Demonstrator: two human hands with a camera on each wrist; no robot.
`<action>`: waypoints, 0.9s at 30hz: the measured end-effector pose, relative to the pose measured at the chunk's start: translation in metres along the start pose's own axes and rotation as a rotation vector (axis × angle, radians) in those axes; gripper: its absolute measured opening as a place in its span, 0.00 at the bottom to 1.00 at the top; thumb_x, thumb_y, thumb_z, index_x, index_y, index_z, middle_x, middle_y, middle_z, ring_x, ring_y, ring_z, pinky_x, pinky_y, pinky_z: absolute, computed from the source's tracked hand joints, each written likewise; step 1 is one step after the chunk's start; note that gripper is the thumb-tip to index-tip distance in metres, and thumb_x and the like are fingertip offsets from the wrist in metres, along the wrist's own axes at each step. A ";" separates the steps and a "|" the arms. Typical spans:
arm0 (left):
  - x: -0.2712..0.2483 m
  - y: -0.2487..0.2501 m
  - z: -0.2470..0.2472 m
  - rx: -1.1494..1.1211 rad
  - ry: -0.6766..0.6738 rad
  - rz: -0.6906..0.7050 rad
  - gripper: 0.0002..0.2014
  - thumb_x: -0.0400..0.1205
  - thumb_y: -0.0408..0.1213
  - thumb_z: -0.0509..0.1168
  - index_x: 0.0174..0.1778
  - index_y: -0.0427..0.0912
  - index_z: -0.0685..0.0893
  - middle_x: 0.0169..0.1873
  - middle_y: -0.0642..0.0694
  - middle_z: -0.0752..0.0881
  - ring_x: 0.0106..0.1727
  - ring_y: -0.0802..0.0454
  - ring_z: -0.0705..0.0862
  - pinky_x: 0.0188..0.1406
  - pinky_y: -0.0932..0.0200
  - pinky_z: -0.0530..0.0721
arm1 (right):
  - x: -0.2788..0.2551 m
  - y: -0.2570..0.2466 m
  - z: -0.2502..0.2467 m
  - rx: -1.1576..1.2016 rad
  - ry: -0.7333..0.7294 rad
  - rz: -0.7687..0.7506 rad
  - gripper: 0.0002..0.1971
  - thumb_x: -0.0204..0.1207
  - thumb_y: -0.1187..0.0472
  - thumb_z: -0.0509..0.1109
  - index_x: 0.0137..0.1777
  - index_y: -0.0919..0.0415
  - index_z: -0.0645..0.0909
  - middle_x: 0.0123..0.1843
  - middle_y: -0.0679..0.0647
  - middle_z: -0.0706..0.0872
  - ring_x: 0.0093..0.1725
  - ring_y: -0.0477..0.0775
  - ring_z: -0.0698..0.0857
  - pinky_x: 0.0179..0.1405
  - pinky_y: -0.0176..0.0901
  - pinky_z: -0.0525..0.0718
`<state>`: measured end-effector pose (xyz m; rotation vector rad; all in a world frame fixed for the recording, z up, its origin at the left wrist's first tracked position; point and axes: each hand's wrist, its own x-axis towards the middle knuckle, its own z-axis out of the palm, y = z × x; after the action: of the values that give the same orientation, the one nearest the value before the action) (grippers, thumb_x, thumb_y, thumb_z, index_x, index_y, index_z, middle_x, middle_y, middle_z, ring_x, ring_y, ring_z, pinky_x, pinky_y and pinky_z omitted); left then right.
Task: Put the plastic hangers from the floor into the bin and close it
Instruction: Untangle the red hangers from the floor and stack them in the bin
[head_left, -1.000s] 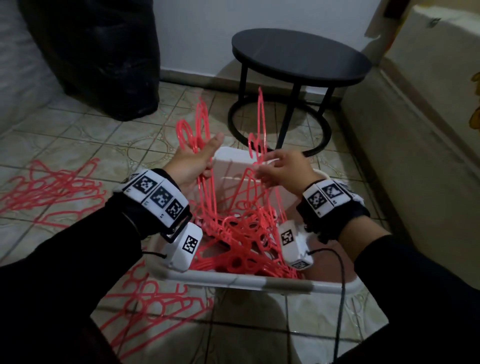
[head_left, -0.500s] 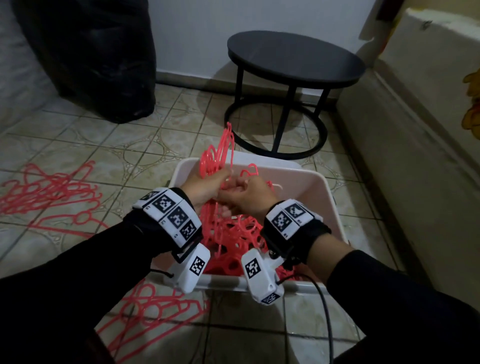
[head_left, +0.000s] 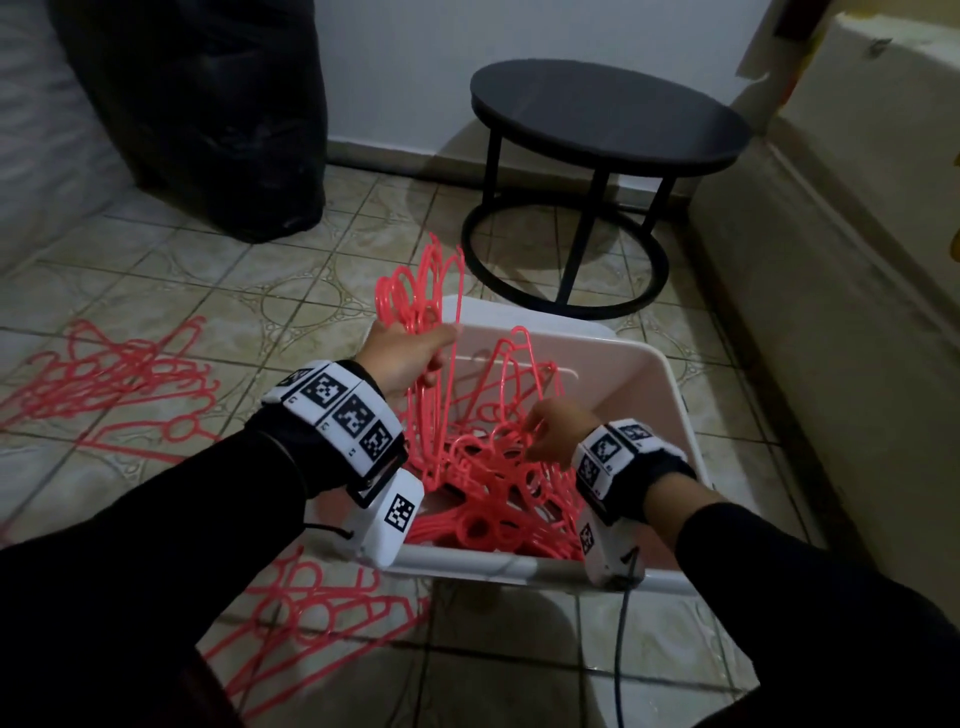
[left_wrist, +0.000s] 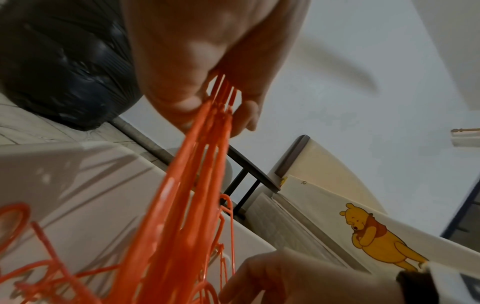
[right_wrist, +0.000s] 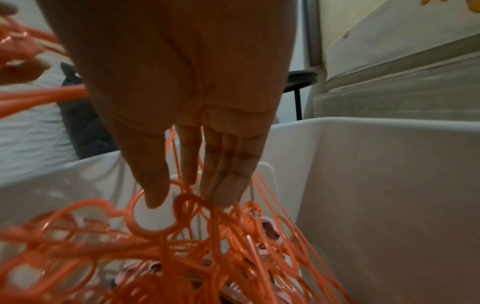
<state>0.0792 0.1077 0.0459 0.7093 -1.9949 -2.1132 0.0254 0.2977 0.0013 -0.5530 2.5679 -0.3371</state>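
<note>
**Coral-pink plastic hangers: part binned, part on the floor**

Coral-pink plastic, thin-framed: that is the stock you are handling. Item one, the held bunch of hangers (head_left: 422, 332): your left hand (head_left: 402, 358) has its fingers and thumb curled round several frames at once, gripping them partway along. Their hooks stand upright above your fist, and their lower ends run down into the bin (head_left: 660, 395). In the left wrist view the same bunch (left_wrist: 205, 144) passes between thumb and fingers and fans out below.

Item two, the tangled pile of hangers (head_left: 498, 499) inside the bin: it fills the near half, lying just under your right hand (head_left: 553, 434). That hand reaches down with fingers straight and close together; the fingertips (right_wrist: 221, 197) touch the loops on top of the pile, and nothing is clasped in it. One round loop (right_wrist: 153, 214) sits right at your thumb tip.

Item three, the bin itself: white, open-topped, standing on the tiled floor (head_left: 291, 306) between your arms. A white panel stands at its far wall; you cannot tell here whether it is the lid.

Item four, loose hangers on the floor: one spread (head_left: 119, 379) to your left, well apart from the bin, and another (head_left: 311, 613) just beside its near-left corner.

Surroundings: a round black side table (head_left: 608, 119) beyond the bin, a black bag (head_left: 208, 114) to the far left.
</note>
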 end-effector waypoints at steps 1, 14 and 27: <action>0.000 0.001 -0.001 -0.019 0.005 -0.009 0.08 0.80 0.33 0.68 0.38 0.45 0.76 0.19 0.51 0.77 0.23 0.54 0.73 0.14 0.68 0.69 | 0.001 -0.003 0.003 -0.037 0.016 -0.003 0.18 0.71 0.61 0.77 0.60 0.64 0.82 0.57 0.61 0.87 0.56 0.60 0.85 0.54 0.44 0.80; 0.002 0.012 0.001 -0.158 0.017 -0.012 0.11 0.79 0.20 0.60 0.45 0.43 0.73 0.27 0.43 0.73 0.17 0.59 0.76 0.12 0.69 0.69 | 0.005 -0.013 0.004 -0.137 0.177 -0.091 0.12 0.81 0.63 0.62 0.60 0.60 0.82 0.61 0.61 0.84 0.61 0.63 0.82 0.57 0.48 0.78; -0.001 0.008 0.003 -0.027 -0.017 -0.011 0.07 0.81 0.26 0.62 0.49 0.42 0.75 0.25 0.46 0.72 0.14 0.62 0.72 0.11 0.71 0.65 | 0.004 -0.004 -0.033 0.282 0.383 -0.003 0.07 0.79 0.65 0.64 0.46 0.56 0.83 0.41 0.63 0.88 0.42 0.66 0.87 0.47 0.59 0.86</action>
<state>0.0770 0.1098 0.0540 0.7011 -1.9713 -2.1554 0.0070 0.2969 0.0289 -0.4192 2.8079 -0.8638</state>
